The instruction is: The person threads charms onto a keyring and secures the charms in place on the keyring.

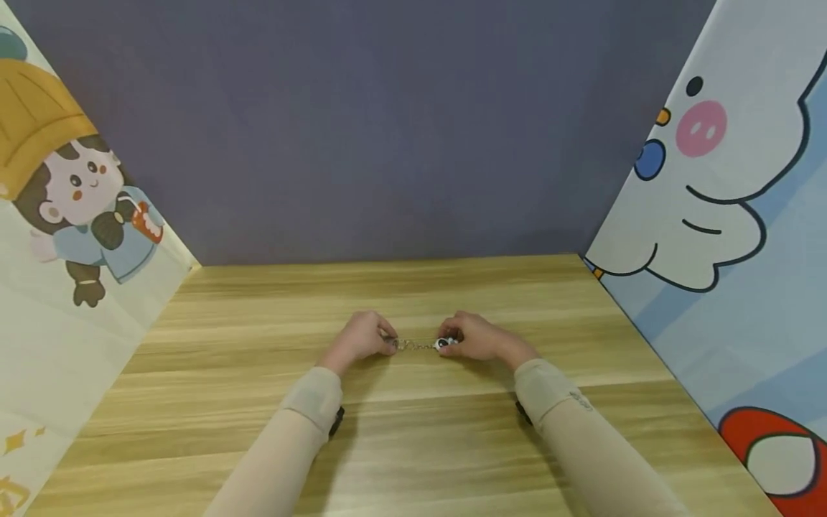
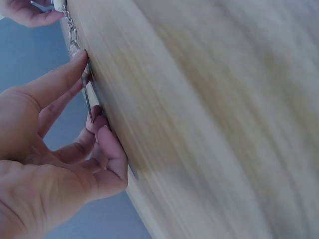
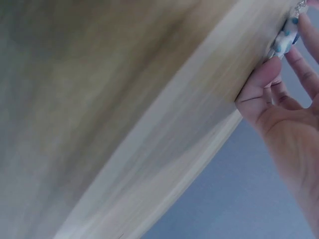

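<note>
A keychain lies stretched sideways between the two hands, low over the wooden table (image 1: 413, 445). Its silver chain (image 1: 420, 346) runs to a small white charm with a black face patch (image 1: 442, 344), which the right hand (image 1: 477, 337) pinches between thumb and fingers. Blue spots show on the charm (image 3: 285, 39) in the right wrist view. The left hand (image 1: 367, 334) pinches the other end, where a thin metal piece (image 2: 87, 99), seen nearly edge-on, passes between thumb and fingers. Fingertips partly cover both ends.
A dark grey-blue panel (image 1: 388, 129) stands along the table's far edge. Cartoon-printed panels flank it, one with a child in a yellow hat (image 1: 84, 187) on the left, the other with a white pink-nosed figure (image 1: 743, 179) on the right.
</note>
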Demonstrator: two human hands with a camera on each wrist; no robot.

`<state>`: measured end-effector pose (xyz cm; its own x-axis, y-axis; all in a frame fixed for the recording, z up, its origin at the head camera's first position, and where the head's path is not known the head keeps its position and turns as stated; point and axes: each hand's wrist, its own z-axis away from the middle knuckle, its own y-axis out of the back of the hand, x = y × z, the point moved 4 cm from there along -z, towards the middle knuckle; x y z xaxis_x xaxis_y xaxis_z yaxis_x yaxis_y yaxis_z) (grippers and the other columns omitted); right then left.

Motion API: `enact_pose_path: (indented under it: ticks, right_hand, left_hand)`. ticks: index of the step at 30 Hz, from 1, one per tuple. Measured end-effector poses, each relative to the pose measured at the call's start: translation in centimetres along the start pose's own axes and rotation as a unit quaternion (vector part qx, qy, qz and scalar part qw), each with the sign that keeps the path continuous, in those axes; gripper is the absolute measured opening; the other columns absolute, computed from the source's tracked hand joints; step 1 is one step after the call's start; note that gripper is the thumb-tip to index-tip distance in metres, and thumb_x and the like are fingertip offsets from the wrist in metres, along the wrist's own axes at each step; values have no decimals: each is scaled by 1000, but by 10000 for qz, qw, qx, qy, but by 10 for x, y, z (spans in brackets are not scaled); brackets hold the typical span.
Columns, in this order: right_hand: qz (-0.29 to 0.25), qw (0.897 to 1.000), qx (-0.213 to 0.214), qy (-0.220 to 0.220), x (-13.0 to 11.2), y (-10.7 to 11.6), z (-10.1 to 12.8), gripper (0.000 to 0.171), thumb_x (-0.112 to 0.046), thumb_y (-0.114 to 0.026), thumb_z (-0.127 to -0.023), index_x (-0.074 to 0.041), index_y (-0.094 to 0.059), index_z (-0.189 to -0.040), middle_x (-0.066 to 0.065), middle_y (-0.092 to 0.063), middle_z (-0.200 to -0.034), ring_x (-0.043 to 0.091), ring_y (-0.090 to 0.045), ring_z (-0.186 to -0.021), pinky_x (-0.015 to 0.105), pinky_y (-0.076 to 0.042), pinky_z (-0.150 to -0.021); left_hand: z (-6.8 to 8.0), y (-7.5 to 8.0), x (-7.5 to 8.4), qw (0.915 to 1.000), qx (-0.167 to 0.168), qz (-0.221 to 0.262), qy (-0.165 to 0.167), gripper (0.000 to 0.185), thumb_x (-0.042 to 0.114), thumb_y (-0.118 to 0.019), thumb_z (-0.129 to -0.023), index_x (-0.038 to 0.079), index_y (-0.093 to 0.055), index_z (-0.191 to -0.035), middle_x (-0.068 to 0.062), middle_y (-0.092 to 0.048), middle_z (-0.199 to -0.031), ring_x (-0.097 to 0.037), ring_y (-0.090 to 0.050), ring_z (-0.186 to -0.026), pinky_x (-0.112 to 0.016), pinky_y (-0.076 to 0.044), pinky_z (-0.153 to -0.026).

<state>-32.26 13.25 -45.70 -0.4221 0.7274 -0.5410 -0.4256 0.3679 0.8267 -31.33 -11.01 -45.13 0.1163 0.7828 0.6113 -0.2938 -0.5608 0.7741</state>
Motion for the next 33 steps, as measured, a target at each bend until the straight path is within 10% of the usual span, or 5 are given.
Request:
enact_pose_path:
  ticks: [28,33]
  right_hand:
    - [-164,9995,103,-233,5,0,2,45,-35,-82,-95,-11,-69,-131,9,-62,-123,21,-61,-109,46,-55,-101]
    - [-46,9987,105,-490,0,14,5,66,-43,-76,-99,-7,-55,-151,21,-49,-147,38,-53,-134,59,-47,-114]
  left_hand:
    - [1,7,-3,9996,-244,15,-158,32,11,-89,-85,10,-80,-116,-11,-78,-111,-24,-68,-98,-48,-56,-98]
    - [-2,22,1,9981,-144,-99,-591,46,25,-80,-96,7,-69,-136,-27,-62,-141,-41,-61,-130,-58,-50,-112]
